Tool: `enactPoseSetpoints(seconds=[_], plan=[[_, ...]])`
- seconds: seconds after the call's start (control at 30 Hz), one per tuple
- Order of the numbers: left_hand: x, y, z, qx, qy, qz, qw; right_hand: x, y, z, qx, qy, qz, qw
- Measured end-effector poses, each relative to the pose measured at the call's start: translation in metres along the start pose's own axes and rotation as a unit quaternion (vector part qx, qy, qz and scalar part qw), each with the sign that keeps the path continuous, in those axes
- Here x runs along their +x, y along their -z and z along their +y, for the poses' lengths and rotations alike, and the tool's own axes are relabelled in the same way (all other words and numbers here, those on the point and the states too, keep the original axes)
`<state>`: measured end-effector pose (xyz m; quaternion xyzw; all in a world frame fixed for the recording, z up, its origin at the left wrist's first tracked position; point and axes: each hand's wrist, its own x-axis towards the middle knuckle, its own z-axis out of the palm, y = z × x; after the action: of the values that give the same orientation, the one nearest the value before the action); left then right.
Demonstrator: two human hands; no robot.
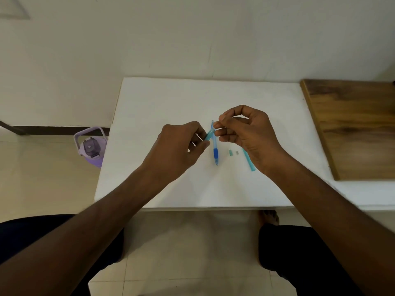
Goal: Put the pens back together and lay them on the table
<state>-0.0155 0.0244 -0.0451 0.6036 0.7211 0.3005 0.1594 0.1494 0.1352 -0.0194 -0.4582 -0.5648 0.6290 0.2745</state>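
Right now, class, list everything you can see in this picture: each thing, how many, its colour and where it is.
table: one, white, in front of the person, against the wall
pen: one, blue with a darker grip, lying on the table between the hands
tube: one, clear teal, gripped by the left hand, its tip at the right hand's fingers
barrel: one, teal, on the table, partly under the right hand
small parts: two, one greenish and one grey, on the table right of the pen
board: one, brown wood, on the surface to the right
bottle: one, lilac, on the floor left of the table
left hand: one, fingers curled round the tube
right hand: one, fingers pinching at the tube's tip
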Motion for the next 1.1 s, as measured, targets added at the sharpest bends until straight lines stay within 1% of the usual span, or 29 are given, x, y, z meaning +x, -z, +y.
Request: enactPoseSetpoints(seconds=[0.13,0.27,0.5,0.87,1.1], plan=[[0.0007,-0.0014,0.0010,0.004,-0.006,0.000,1.000,-0.0005,0.0014,-0.0006,-0.015,0.010,-0.002,1.000],[0.0020,-0.0015,0.0037,0.003,0.004,-0.005,1.000,0.0003,0.0031,-0.0006,-0.033,0.014,0.006,0.999],[0.0022,-0.0012,0.0080,0.010,0.015,-0.016,1.000,0.0000,0.0029,0.0007,-0.056,0.024,-0.003,0.998],[0.0016,0.0007,0.0074,0.012,0.015,-0.016,1.000,0.0004,0.0030,-0.0013,0.002,0.001,0.007,1.000],[0.0016,0.0004,0.0080,0.017,0.017,-0.019,1.000,0.0001,0.0028,0.0013,-0.006,0.006,-0.008,1.000]])
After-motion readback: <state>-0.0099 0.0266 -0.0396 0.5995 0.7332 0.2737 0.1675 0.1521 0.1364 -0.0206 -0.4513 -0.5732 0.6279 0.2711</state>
